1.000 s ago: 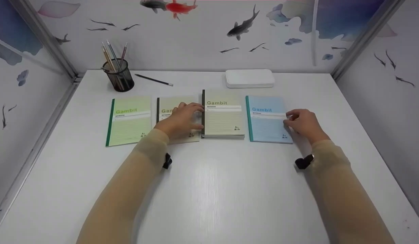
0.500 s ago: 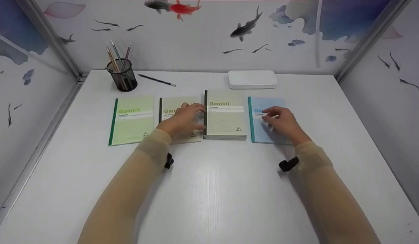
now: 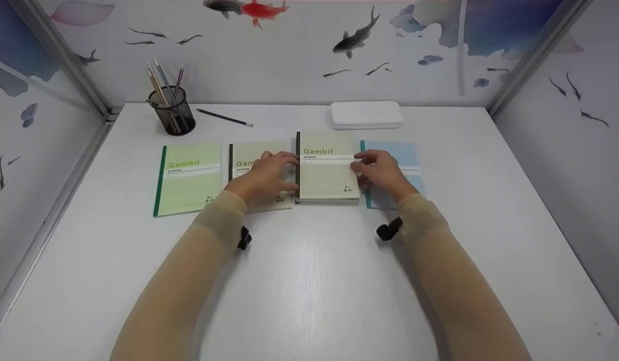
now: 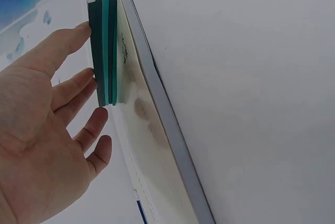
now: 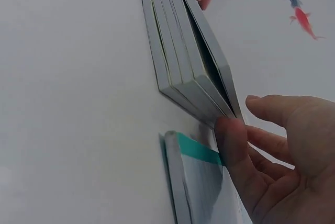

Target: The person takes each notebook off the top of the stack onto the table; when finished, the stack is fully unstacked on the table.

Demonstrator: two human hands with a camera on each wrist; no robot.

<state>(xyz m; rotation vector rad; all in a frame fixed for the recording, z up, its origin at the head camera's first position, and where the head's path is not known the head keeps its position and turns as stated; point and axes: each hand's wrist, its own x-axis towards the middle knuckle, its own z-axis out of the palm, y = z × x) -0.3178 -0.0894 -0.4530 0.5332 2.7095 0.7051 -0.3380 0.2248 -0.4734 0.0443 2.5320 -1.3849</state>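
Note:
A stack of several notebooks (image 3: 329,180), with a cream cover on top, lies between my hands. My left hand (image 3: 263,176) reaches over a separate cream notebook (image 3: 269,206); its fingers touch the stack's spine side. The left wrist view shows dark and teal spines (image 4: 104,51) beside loosely bent fingers. My right hand (image 3: 382,170) is above a blue notebook (image 3: 409,185). Its fingertips are at the stack's right edge. In the right wrist view, one digit meets the corner of the top notebook (image 5: 220,72), under which a gap shows. Another fingertip stays apart from the cover.
A green notebook (image 3: 191,185) lies at the left. Behind stand a black mesh pen cup (image 3: 174,118) with several pencils and, beside it, a loose black pencil (image 3: 224,117). A white case (image 3: 367,115) sits at the back. Walls with painted fish border the white table (image 3: 309,281).
My right hand has moved left from the blue notebook's right edge, across its cover, to the stack's right side. My left hand has stayed at the spine side.

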